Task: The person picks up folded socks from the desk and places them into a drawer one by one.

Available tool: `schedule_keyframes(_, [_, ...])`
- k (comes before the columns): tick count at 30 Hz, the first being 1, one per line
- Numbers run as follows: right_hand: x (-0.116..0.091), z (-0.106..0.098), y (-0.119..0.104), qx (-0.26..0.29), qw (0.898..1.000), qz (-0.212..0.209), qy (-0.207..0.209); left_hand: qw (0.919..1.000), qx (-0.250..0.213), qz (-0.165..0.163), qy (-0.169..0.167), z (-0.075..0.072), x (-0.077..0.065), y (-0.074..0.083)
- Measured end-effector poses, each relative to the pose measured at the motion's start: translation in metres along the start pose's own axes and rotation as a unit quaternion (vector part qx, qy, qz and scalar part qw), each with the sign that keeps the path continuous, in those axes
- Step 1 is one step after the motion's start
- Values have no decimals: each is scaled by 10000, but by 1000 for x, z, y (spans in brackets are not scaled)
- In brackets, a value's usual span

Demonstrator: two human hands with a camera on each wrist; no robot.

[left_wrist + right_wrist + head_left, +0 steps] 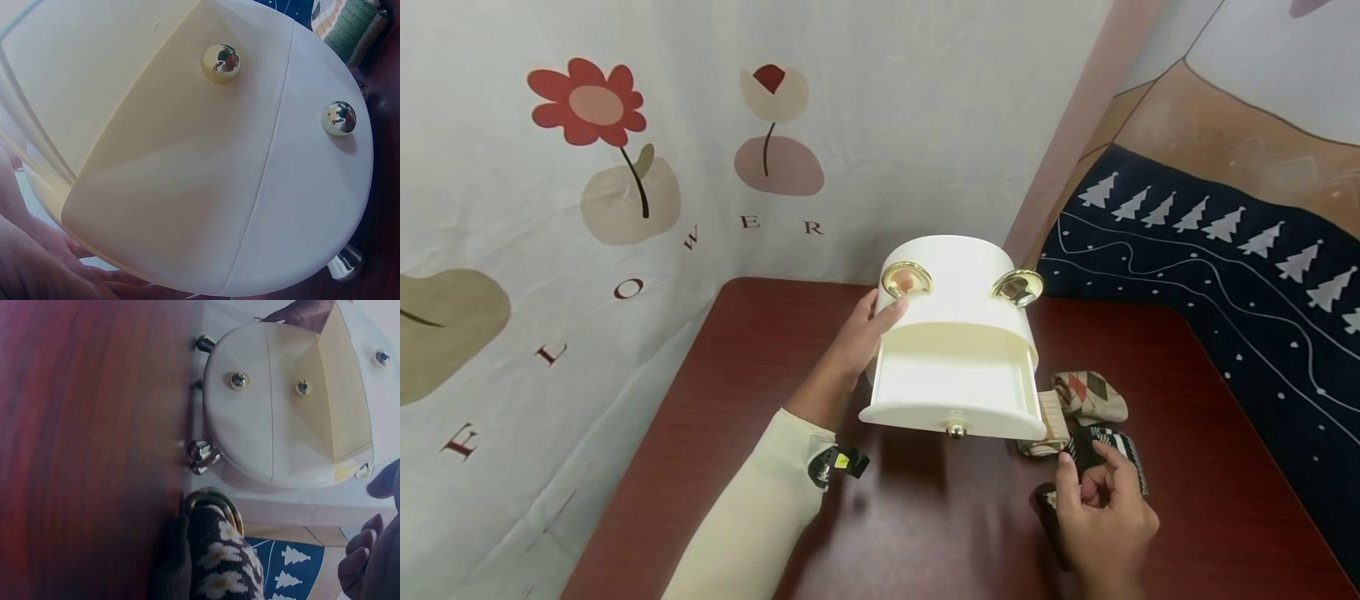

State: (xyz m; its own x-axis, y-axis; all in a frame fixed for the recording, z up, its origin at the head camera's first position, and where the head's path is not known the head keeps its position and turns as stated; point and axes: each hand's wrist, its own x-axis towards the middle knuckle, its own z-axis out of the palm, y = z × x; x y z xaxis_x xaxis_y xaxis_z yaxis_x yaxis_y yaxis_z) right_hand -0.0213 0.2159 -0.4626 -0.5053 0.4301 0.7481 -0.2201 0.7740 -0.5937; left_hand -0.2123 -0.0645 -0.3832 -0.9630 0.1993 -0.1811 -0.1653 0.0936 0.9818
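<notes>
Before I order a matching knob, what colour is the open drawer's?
Shiny gold; the knob shows best in the left wrist view.

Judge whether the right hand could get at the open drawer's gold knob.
Likely yes: the right hand looks empty, and the gold knob faces outward uncovered, while the left hand holds the white cabinet at its left side.

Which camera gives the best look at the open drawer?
The head view: it looks down into the open drawer, showing its interior and gold knob. The left wrist view shows mostly its underside; the right wrist view, its underside and cropped front.
</notes>
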Motion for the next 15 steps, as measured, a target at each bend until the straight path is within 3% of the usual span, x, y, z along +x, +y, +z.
schedule_keyframes(3, [2, -6, 1, -607, 9961, 372, -517, 10000, 29, 5, -13, 0, 0, 0])
schedule_keyframes(6, [5, -10, 1, -1180, 9829, 706, -1223, 10000, 57, 24, -31, -1, 0, 0])
schedule_keyframes(12, [15, -21, 2, -2033, 9208, 1529, -2957, 9999, 43, 143, -31, 0, 1, -1])
schedule_keyframes(15, [17, -23, 6, -2285, 8946, 1658, -3464, 9999, 49, 131, -16, 0, 0, 0])
